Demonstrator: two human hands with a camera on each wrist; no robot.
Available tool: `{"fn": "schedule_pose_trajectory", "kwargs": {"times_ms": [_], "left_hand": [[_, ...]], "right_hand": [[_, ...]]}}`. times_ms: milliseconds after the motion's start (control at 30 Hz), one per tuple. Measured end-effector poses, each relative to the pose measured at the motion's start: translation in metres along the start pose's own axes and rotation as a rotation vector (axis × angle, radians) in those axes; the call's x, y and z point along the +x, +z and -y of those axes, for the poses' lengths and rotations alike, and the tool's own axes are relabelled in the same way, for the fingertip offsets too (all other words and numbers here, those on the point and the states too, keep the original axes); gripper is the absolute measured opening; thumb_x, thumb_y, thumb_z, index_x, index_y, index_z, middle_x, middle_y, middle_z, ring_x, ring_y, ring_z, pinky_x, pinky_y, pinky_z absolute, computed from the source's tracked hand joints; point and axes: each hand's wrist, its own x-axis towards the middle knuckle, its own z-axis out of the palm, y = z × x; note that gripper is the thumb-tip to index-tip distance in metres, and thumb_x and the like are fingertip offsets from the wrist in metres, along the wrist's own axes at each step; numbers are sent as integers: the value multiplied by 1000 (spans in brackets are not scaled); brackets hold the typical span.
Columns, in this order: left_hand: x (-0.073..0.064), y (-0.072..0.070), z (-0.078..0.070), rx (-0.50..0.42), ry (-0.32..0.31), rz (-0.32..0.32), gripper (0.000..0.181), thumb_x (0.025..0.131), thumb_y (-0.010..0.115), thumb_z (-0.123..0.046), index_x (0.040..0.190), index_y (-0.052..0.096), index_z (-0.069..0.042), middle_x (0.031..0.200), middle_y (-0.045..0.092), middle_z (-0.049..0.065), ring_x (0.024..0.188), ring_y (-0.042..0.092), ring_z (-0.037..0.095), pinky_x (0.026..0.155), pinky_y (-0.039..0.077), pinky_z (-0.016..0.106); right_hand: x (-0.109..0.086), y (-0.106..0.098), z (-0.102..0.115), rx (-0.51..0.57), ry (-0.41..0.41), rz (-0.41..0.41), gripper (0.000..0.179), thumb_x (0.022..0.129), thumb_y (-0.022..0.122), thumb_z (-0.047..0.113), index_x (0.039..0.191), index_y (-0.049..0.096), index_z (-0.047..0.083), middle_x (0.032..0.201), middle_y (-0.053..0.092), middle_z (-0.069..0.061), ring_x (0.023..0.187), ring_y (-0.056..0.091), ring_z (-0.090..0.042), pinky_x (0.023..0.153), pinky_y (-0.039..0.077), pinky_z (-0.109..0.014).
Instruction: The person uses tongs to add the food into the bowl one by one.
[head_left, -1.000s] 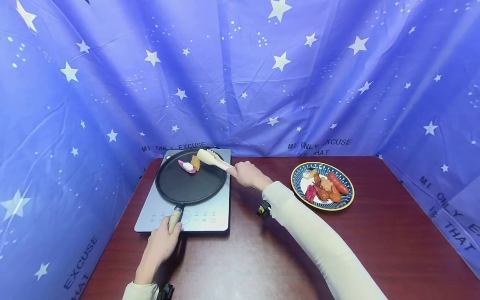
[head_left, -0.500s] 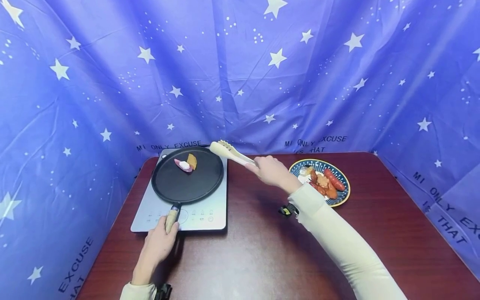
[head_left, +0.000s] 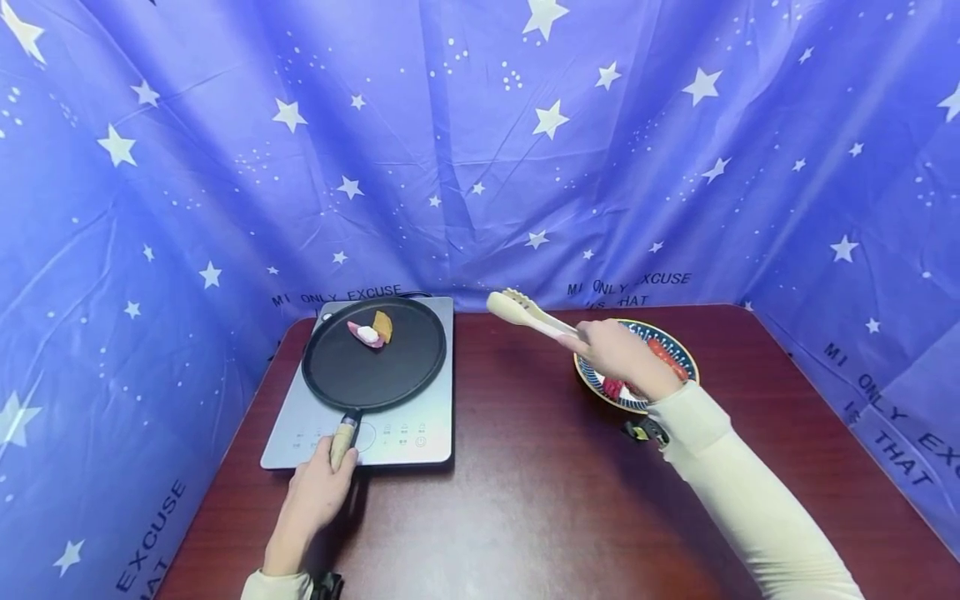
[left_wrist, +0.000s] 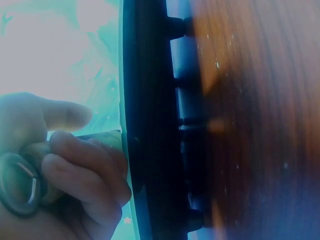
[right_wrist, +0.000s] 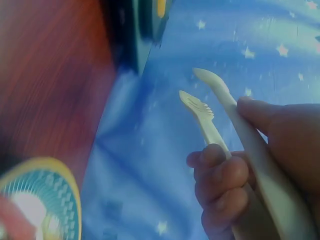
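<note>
My left hand (head_left: 318, 490) grips the wooden-look handle (head_left: 342, 444) of a flat black pan (head_left: 375, 371). In the left wrist view the fingers of that hand (left_wrist: 85, 175) curl round the handle near its end ring. Toward the pan's far side lie a purple piece with a white top (head_left: 367, 335) and a golden-brown piece (head_left: 383, 326), touching each other. My right hand (head_left: 618, 354) holds cream tongs (head_left: 528, 315), their tips slightly apart with nothing between them in the right wrist view. That hand is over the patterned plate (head_left: 637, 408) and hides part of its food.
Under the pan is a silver induction cooktop (head_left: 431, 417) on the left of the dark red table (head_left: 510, 500). On the plate show a red sausage (head_left: 667, 357) and a dark pink piece (head_left: 612, 387). A blue star-print curtain (head_left: 480, 150) surrounds the table.
My right hand has carried the tongs rightward, away from above the pan to the plate. The two food pieces stay in the pan, and my left hand keeps its grip on the handle.
</note>
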Motion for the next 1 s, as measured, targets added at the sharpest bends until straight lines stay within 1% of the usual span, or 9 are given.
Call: {"fn": "schedule_pose_trajectory", "kwargs": {"times_ms": [100,167,233,333,367,500,633,867,1000], "left_hand": [[1,0,1,7,-7,2,47,96,49,-39,126,44,-4,69,50,8,61,51,25,54,39,39],[1,1,1,10,-9,3,46,95,49,-38,126,44,-4,69,50,8,61,51,25,54,39,40],[2,1,2,13,-9,0,45,95,49,-37,125,44,-4,69,51,9,62,51,25,54,40,40],[1,1,2,12,-7,-1,44,95,49,-37,125,44,-4,71,52,9,62,52,25,54,40,40],[1,2,2,12,-6,-3,45,95,49,-37,125,44,-4,72,53,10,63,52,26,55,40,40],[0,2,2,12,-7,-1,45,94,49,-36,126,44,-5,74,54,11,65,53,27,56,41,41],[0,2,2,11,-8,0,44,94,49,-36,126,45,-5,74,54,11,66,53,27,56,41,42],[0,2,2,4,7,-13,43,94,50,-35,124,46,-4,73,55,12,65,53,27,56,41,42],[0,2,3,3,7,-11,42,94,50,-35,123,46,-5,74,54,12,65,53,28,57,41,42]], "right_hand": [[-16,-8,-16,65,55,58,40,99,45,40,80,53,6,56,45,-1,42,45,-15,44,38,-32],[-26,-11,-26,67,81,75,40,99,45,41,80,53,7,54,47,0,40,46,-15,44,39,-32],[-36,-12,-36,41,92,68,40,99,45,41,78,53,8,52,47,1,42,45,-14,46,38,-32],[-50,-12,-48,-46,89,18,41,98,46,41,71,53,11,54,45,2,49,44,-16,50,36,-33],[-55,-11,-52,-58,96,7,42,98,46,42,69,52,12,55,44,1,51,44,-17,51,35,-34],[-73,-8,-64,-110,144,6,44,98,45,45,68,51,12,57,42,-1,53,45,-21,50,36,-38],[-88,-7,-71,-135,177,15,44,99,42,44,72,53,11,58,42,-3,54,47,-23,50,37,-41],[-112,-11,-74,-137,207,33,45,98,43,44,68,52,12,58,45,-3,54,48,-23,50,37,-42],[-123,-13,-77,-134,220,46,45,98,43,45,71,58,11,59,49,-3,55,51,-24,51,38,-45]]}}
